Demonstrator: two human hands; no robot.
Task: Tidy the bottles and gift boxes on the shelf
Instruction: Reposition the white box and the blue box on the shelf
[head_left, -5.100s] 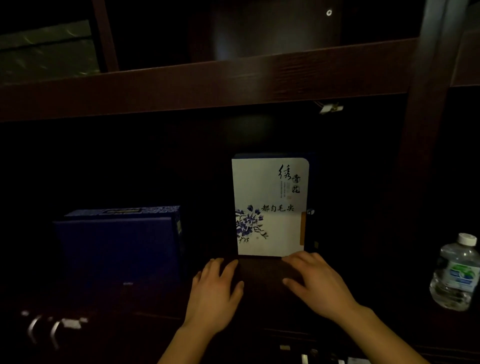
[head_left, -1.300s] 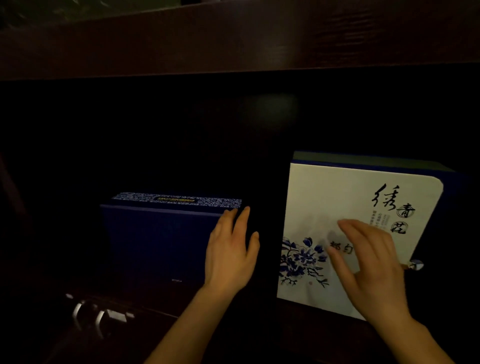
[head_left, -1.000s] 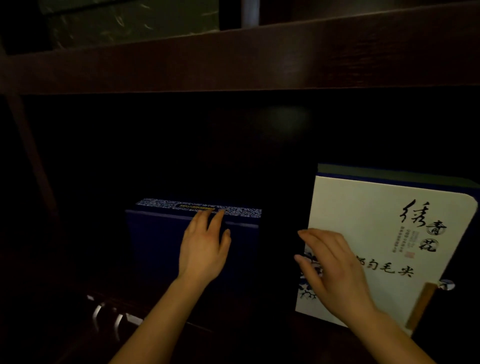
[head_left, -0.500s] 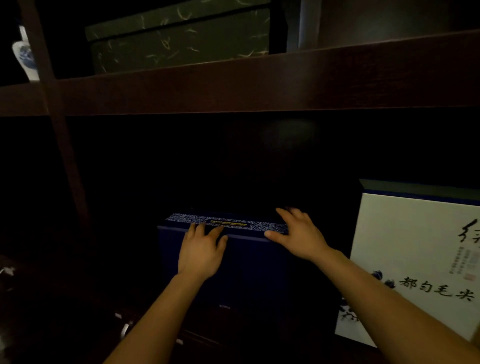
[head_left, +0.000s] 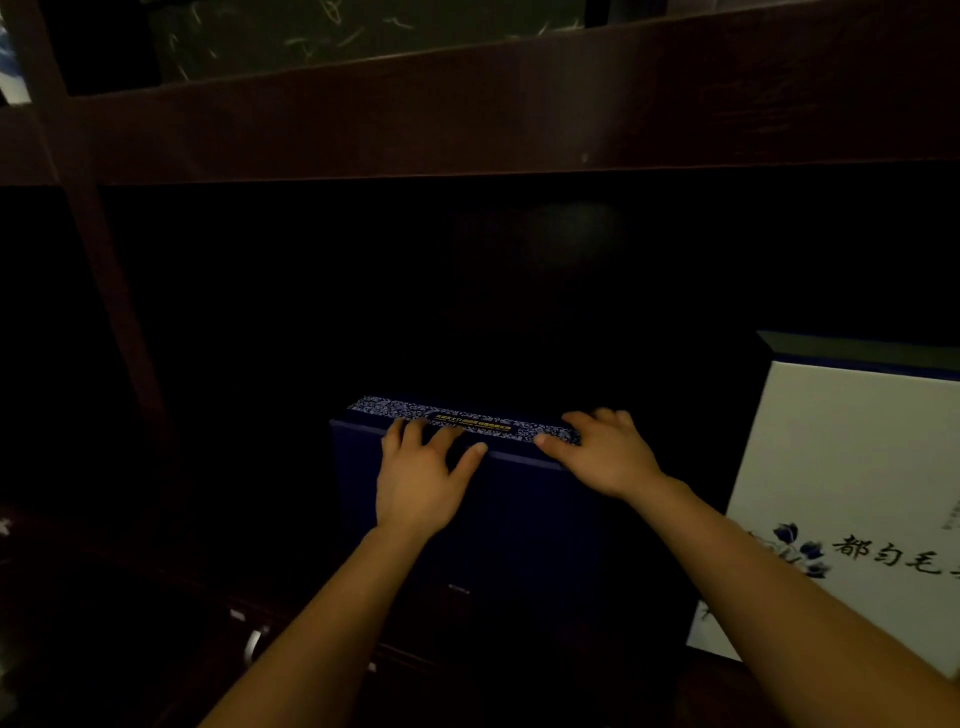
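Dark wood frames the scene: a thick board (head_left: 467, 114) runs across overhead, a post (head_left: 98, 249) is seen at the left, and deep shadow fills the bay between them. A blue box (head_left: 509, 525) is stood upright on the shelf (head_left: 717, 686), its patterned top edge (head_left: 462, 418) facing up. Open room is left above that edge up to the board, and to the left as far as the post. On the right, a dark gap is kept between it and a white box (head_left: 852, 493), which is stood upright, printed with blue flowers and black characters, and cut off by the frame edge.

The left hand (head_left: 418, 478) is laid flat against the blue box's front, fingers spread and hooked over the top edge. The right hand (head_left: 605, 454) is curled over the top right corner, thumb at the front and fingers behind, so the corner is gripped. Both forearms are stretched in from below.

A green box (head_left: 363, 36) is seen on the level above, partly hidden by the board. Metal handles (head_left: 254, 642) are faintly made out below the shelf front. The back of the bay is too dark for anything else to be told.
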